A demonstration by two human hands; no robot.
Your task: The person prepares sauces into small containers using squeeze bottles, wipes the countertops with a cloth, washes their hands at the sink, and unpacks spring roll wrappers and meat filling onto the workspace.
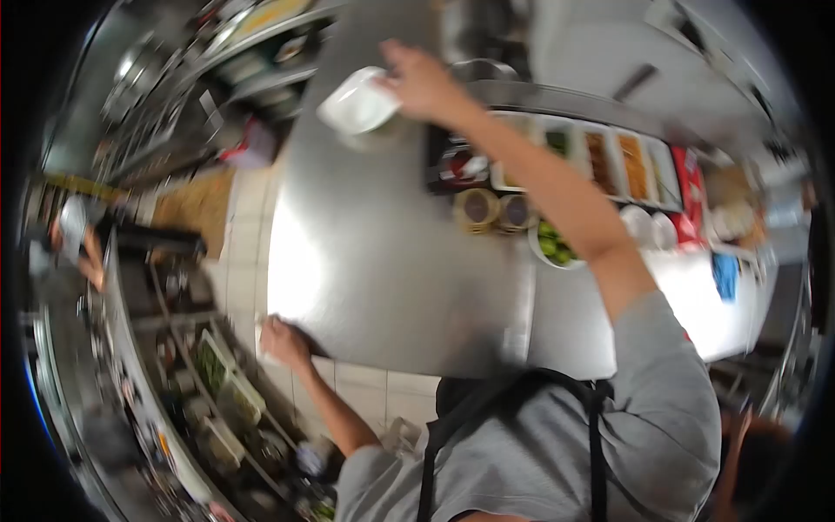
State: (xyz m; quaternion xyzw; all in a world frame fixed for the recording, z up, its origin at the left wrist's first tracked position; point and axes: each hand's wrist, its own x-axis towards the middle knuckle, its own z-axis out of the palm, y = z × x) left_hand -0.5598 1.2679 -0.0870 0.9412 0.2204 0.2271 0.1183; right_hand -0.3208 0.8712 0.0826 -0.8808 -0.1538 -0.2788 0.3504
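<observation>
My right hand (419, 85) reaches across the steel counter (374, 252) to its far left part and grips a white, squarish bowl (361, 103) by its right side. The bowl is tilted and slightly blurred by motion. Down by the counter's near left corner is my left hand (285, 342), its fingers curled closed. Something small and pale may be at its fingertips, but I cannot make it out.
White trays of toppings (633, 165) line the counter's right side. Beside them are two round jars (477, 209), a bowl of limes (557, 244) and a red packet (687, 196). At far left, another person (74, 226) stands past an open-topped unit with containers (217, 365).
</observation>
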